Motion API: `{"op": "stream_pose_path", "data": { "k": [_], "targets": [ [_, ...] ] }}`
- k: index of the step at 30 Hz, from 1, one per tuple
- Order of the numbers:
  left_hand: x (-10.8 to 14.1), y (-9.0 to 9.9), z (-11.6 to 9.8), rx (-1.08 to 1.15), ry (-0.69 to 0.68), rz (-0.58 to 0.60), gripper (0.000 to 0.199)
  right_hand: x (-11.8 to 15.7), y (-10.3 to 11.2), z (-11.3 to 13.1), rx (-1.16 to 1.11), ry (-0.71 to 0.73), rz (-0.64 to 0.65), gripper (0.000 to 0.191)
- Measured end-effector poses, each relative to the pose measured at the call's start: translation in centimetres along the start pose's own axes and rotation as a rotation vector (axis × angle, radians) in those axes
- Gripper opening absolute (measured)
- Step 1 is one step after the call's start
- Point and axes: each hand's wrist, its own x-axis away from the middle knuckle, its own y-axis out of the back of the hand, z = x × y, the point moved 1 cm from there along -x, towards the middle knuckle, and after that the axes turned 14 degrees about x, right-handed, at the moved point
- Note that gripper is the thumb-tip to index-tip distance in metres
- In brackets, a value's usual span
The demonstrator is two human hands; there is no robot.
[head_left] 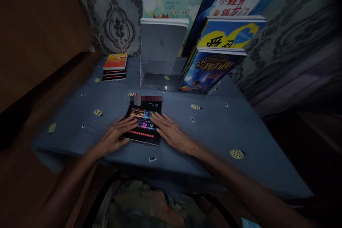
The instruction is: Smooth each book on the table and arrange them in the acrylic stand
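A black book (141,136) with rows of small colourful pictures and a red strip of text lies flat near the front of the table. My left hand (120,131) rests on its left side, fingers stretched over the cover. From the right, my right hand (171,131) lies on the cover too, with its fingers extended. Parts of the pictures are hidden under my fingertips. A blurred patch covers the book's top edge.
A small stack of books (114,62), orange on top, sits at the back left. Behind the black book stands a clear acrylic holder (160,74) with upright books. More books lean at its right, a dark blue book (211,69) in front. A patterned tablecloth (213,131) covers the table.
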Motion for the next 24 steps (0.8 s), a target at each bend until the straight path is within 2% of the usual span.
{"op": "stream_pose_path", "data": {
  "k": [10,14,17,20,24],
  "targets": [
    [0.2,0.3,-0.9,-0.052,0.024,0.063,0.055,2.2,-0.1,1.8,0.003,0.124,0.016,0.04],
    [0.3,0.4,-1.9,-0.087,0.051,0.09,0.058,2.4,0.0,1.9,0.001,0.125,0.011,0.039],
    [0.3,0.8,-2.4,-0.087,0.092,0.153,0.067,2.3,0.0,1.8,0.0,0.12,0.024,0.038],
    [-0.2,1.5,-2.1,-0.075,0.132,0.189,0.073,2.3,0.0,1.7,-0.015,0.113,0.024,0.038],
    [-1.8,2.5,-0.6,-0.096,0.223,0.113,0.064,2.3,0.0,1.8,-0.027,0.099,0.013,0.037]
  ]
}}
